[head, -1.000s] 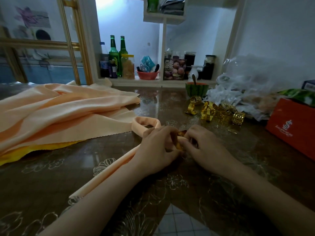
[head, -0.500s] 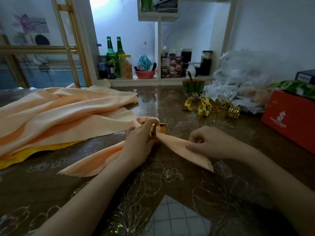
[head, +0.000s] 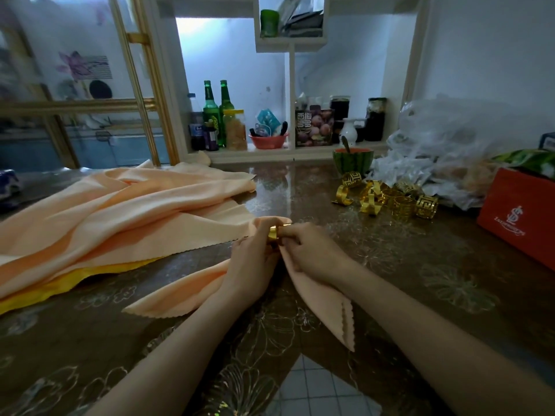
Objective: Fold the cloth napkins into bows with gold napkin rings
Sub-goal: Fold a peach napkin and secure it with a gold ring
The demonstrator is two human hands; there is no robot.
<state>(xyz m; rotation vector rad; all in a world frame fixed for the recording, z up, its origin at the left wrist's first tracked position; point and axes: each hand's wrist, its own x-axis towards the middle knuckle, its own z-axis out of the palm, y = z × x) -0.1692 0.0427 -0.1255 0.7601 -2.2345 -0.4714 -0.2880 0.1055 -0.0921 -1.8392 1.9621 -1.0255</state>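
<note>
Two grips: gold ring (head: 273,234) held by left hand (head: 255,261), napkin (head: 326,300) pinched by right hand (head: 312,253); loop (head: 271,220) behind ring lost if overpulled

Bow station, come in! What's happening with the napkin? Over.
Left hand grips gold ring. Right hand pinches napkin at ring. Spare rings lie apart, nothing blocking.
</note>
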